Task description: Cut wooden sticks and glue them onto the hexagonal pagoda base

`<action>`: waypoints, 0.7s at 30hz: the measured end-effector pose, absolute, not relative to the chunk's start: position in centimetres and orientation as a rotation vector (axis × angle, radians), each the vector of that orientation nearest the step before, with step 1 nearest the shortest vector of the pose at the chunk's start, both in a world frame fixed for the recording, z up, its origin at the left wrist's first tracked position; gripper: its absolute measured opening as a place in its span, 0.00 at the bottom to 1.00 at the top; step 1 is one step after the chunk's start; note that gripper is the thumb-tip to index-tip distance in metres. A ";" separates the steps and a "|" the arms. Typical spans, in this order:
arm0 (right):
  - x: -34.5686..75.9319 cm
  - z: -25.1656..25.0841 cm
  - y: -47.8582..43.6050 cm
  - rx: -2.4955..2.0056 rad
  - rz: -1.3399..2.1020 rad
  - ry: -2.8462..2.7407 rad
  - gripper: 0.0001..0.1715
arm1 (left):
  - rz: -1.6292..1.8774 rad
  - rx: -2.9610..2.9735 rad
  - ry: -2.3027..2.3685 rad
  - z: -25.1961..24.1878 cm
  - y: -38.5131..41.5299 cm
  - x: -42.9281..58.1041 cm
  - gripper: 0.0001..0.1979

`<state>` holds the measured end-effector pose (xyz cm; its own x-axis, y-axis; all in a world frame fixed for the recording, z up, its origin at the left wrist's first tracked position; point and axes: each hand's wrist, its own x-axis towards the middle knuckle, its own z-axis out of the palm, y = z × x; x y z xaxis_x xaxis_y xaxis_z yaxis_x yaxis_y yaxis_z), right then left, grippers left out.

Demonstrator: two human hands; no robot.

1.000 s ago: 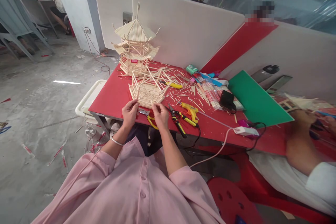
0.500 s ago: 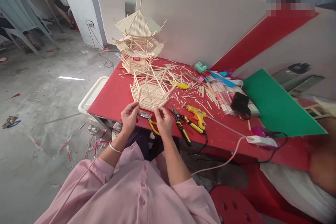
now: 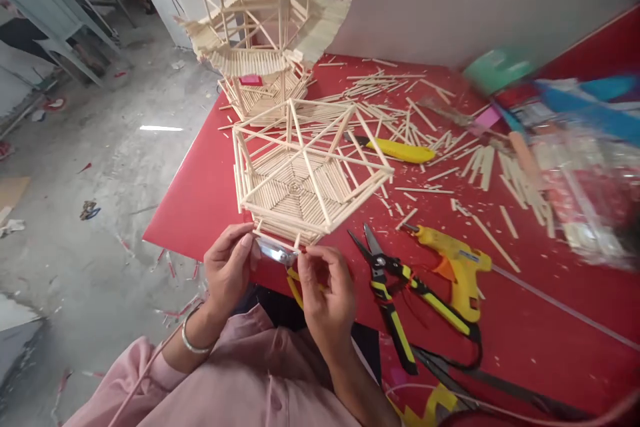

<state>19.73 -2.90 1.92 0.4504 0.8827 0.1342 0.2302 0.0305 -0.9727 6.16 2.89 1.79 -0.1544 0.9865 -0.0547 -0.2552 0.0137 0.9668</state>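
My left hand [image 3: 227, 270] and my right hand [image 3: 327, 293] are both closed in a pinch, at opposite ends of a thin wooden stick [image 3: 277, 243]. Short stubs seem to stand up near its ends. Just beyond, on the red table [image 3: 187, 193], lies a many-sided stick frame [image 3: 313, 183] with a floor of sticks in rings. Below the held stick shows a shiny metal tool [image 3: 275, 251] with yellow handles, partly hidden by my right hand. Black-and-yellow pruning shears [image 3: 385, 280] lie open to the right.
A stick pagoda model [image 3: 260, 33] stands behind the frame. A yellow utility knife [image 3: 403, 150], a yellow glue gun [image 3: 457, 267] with its cord, and many loose sticks [image 3: 385, 87] lie on the right. Plastic-wrapped packs [image 3: 585, 193] are at the far right.
My view has moved in closer, so the frame and tools look larger. Both hands keep their pinch on the stick in front of the frame.
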 end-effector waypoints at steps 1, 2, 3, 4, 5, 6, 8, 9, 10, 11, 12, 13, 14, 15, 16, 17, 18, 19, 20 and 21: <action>19.8 2.1 -3.0 -1.485 0.688 -1.045 0.04 | 1.410 0.915 1.163 2.0 2.9 6.2 0.08; 19.9 2.4 -3.0 -1.482 0.700 -1.058 0.03 | 1.430 0.916 1.175 2.1 2.8 6.3 0.07; 20.0 2.5 -3.0 -1.481 0.708 -1.072 0.04 | 1.442 0.918 1.183 2.1 2.8 6.3 0.06; 20.1 2.7 -3.1 -1.480 0.714 -1.090 0.05 | 1.450 0.925 1.185 2.2 2.7 6.3 0.05; 20.2 2.8 -3.1 -1.480 0.714 -1.110 0.06 | 1.455 0.936 1.184 2.2 2.7 6.3 0.05; 20.3 2.9 -3.1 -1.479 0.709 -1.127 0.07 | 1.449 0.948 1.186 2.1 2.6 6.3 0.04; 20.4 2.9 -3.0 -1.483 0.708 -1.150 0.08 | 1.439 0.974 1.195 2.1 2.5 6.3 0.04; 20.4 2.9 -3.0 -1.483 0.709 -1.156 0.08 | 1.438 0.983 1.203 2.1 2.5 6.3 0.04; 20.5 2.9 -3.0 -1.484 0.716 -1.160 0.08 | 1.438 0.988 1.212 2.2 2.4 6.3 0.03; 20.5 2.9 -3.0 -1.484 0.723 -1.161 0.08 | 1.440 0.992 1.219 2.2 2.4 6.4 0.03; 20.5 2.9 -2.9 -1.484 0.729 -1.160 0.08 | 1.441 0.997 1.224 2.3 2.4 6.4 0.02; 20.5 2.9 -2.9 -1.484 0.731 -1.156 0.08 | 1.443 1.000 1.229 2.4 2.5 6.5 0.02; 20.5 2.9 -2.9 -1.484 0.726 -1.152 0.08 | 1.446 1.002 1.232 2.4 2.5 6.5 0.02; 20.5 2.9 -2.8 -1.485 0.720 -1.148 0.08 | 1.454 1.005 1.233 2.5 2.6 6.6 0.03; 20.4 2.9 -2.8 -1.485 0.708 -1.144 0.07 | 1.467 1.006 1.233 2.5 2.6 6.7 0.04; 20.4 2.9 -2.7 -1.487 0.694 -1.140 0.07 | 1.482 1.007 1.231 2.5 2.7 6.8 0.06; 20.3 2.8 -2.7 -1.488 0.683 -1.138 0.06 | 1.500 1.007 1.229 2.5 2.8 6.9 0.07; 20.3 2.8 -2.6 -1.487 0.669 -1.137 0.05 | 1.513 1.008 1.223 2.5 2.8 7.0 0.08; 20.2 2.7 -2.5 -1.485 0.655 -1.138 0.05 | 1.523 1.010 1.211 2.5 2.9 7.1 0.09; 20.2 2.7 -2.5 -1.483 0.639 -1.140 0.04 | 1.533 1.012 1.195 2.4 3.0 7.2 0.10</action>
<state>20.22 -2.47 2.67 0.3900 0.9007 0.1914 0.3069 0.0688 -0.9493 7.19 2.96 2.39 -0.2439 0.9675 0.0672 -0.1712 -0.1111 0.9790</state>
